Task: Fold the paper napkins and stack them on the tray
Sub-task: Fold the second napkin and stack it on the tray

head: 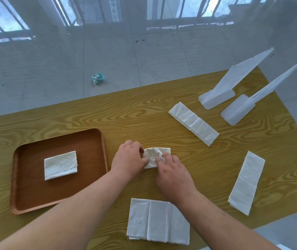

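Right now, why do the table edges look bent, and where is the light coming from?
Head view: the wide-angle lens bows the table edges and splays the white plastic stands outward. Daylight comes through the hazy, washed-out windows at top. Shadows are soft. The hands and napkin are fairly sharp.

The tabletop (pixel 144 116) is yellow-brown wood grain with a smooth, faintly sheeny finish, and the tray (pixel 28 192) is darker reddish-brown wood, smooth and satin. The napkins are soft matt white paper: the folded one in the tray (pixel 60 165) is lightly creased and the one under the hands (pixel 155 154) crumpled. The two upright stands (pixel 216 98) look like translucent, smooth white plastic.
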Available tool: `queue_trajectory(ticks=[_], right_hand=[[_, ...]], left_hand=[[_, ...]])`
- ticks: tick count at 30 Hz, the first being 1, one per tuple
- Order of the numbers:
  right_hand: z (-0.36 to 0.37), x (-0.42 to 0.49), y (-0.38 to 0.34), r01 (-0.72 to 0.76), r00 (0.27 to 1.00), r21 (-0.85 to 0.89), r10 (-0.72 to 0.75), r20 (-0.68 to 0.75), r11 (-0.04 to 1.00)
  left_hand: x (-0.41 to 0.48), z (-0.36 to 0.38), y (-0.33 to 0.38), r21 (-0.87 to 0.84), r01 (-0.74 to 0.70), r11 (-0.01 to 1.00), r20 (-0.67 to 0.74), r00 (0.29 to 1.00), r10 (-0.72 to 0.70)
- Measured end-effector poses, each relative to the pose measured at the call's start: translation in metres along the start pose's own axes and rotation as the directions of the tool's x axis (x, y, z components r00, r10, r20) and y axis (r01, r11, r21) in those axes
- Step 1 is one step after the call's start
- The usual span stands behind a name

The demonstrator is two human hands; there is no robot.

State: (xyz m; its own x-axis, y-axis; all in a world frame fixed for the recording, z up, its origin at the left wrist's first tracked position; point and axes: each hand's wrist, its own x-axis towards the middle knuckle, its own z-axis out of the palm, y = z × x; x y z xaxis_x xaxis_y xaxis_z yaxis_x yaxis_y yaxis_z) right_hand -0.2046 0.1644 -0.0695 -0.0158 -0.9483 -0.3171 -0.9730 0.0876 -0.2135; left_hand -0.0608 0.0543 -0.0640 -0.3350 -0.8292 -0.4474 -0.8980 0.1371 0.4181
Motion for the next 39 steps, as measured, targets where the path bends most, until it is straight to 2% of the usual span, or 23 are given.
queue_trajectory(ticks=[5,8,11,14,17,19,21,23,25,28,33,39], right_hand=[[-0.003,0.003,0.003,-0.008,0.999,0.065,0.011,-0.049,0.998],[-0.008,0.010,0.007,-0.078,0.991,0.273,0.104,-0.084,0.959],[-0.017,0.019,0.014,-0.260,0.947,0.511,0.321,-0.032,0.819],[-0.027,0.029,0.019,-0.360,0.909,0.639,0.411,0.075,0.680],[-0.036,0.043,0.014,-0.407,0.890,0.791,0.392,0.232,0.456],[-0.041,0.051,0.005,-0.469,0.868,0.831,0.331,0.371,0.299],[-0.044,0.056,-0.011,-0.500,0.859,0.836,0.254,0.445,0.226],[-0.045,0.062,-0.029,-0.495,0.864,0.852,0.202,0.461,0.172],[-0.045,0.069,-0.052,-0.484,0.872,0.855,0.183,0.454,0.185],[-0.043,0.082,-0.091,-0.460,0.888,0.844,0.132,0.441,0.275],[-0.031,0.104,-0.163,-0.404,0.902,0.777,0.067,0.427,0.482],[-0.012,0.120,-0.225,-0.192,0.948,0.515,0.021,0.319,0.836]], left_hand=[[0.002,0.003,0.003,-0.328,0.087,0.941,0.056,0.996,-0.072],[0.002,0.002,0.005,-0.499,0.145,0.854,0.093,0.989,-0.114],[0.000,-0.003,0.004,-0.689,0.168,0.705,0.132,0.986,-0.106],[-0.004,-0.016,-0.003,-0.821,0.202,0.535,0.198,0.978,-0.065],[-0.008,-0.034,-0.015,-0.872,0.223,0.436,0.229,0.973,-0.039],[-0.011,-0.045,-0.026,-0.893,0.225,0.389,0.231,0.972,-0.032],[-0.015,-0.055,-0.040,-0.911,0.221,0.347,0.224,0.974,-0.034],[-0.019,-0.063,-0.057,-0.920,0.215,0.327,0.200,0.977,-0.079],[-0.025,-0.071,-0.079,-0.918,0.208,0.337,0.158,0.973,-0.168],[-0.036,-0.080,-0.120,-0.890,0.229,0.395,0.111,0.948,-0.298],[-0.056,-0.092,-0.198,-0.765,0.307,0.567,0.000,0.880,-0.476],[-0.071,-0.103,-0.262,-0.487,0.401,0.776,-0.122,0.848,-0.515]])
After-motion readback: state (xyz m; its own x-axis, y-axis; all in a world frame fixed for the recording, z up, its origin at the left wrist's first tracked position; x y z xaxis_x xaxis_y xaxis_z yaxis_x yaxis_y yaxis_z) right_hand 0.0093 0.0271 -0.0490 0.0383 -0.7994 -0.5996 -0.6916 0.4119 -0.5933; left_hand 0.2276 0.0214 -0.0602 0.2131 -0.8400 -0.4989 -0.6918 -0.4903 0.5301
